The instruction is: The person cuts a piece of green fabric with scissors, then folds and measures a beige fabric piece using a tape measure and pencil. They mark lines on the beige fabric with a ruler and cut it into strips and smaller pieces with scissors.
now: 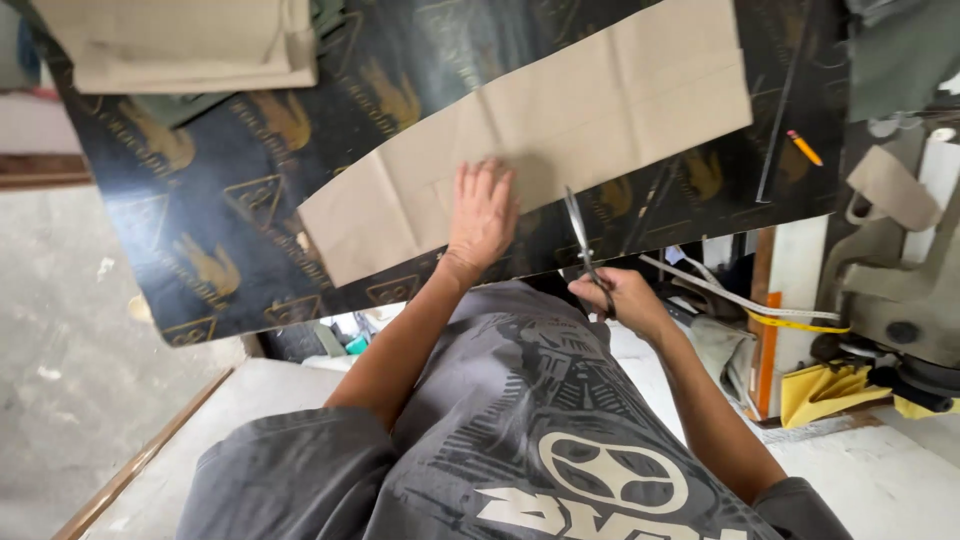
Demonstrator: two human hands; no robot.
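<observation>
Long strip of tan paper [560, 130] lying flat across the dark patterned table [200, 220], running from the near left up to the far right, creased with fold lines. Left hand [482, 212] resting palm-down on the paper near its middle, fingers spread open and pressed flat, gripping nothing. Right hand [625, 300] just off the near edge of the table, closed around the handles of a pair of scissors [583, 240]. Scissor blades pointing away toward the far side, tips lying at the near edge of the paper, just to the right of the left hand. Whether the blades are already in the paper: cannot tell.

Folded stack of similar tan paper [190, 45] at the far left corner of the table, well apart from both hands. Orange pencil [803, 147] on the table to the far right, beyond the end of the strip. Yellow measuring tape [790, 320] hanging off to the right, near the right hand and below the table edge. Part of a grey sewing machine [900, 290] at the right edge, with yellow cloth [830, 390] beneath it. Grey printed shirt [520, 430] filling the near foreground.
</observation>
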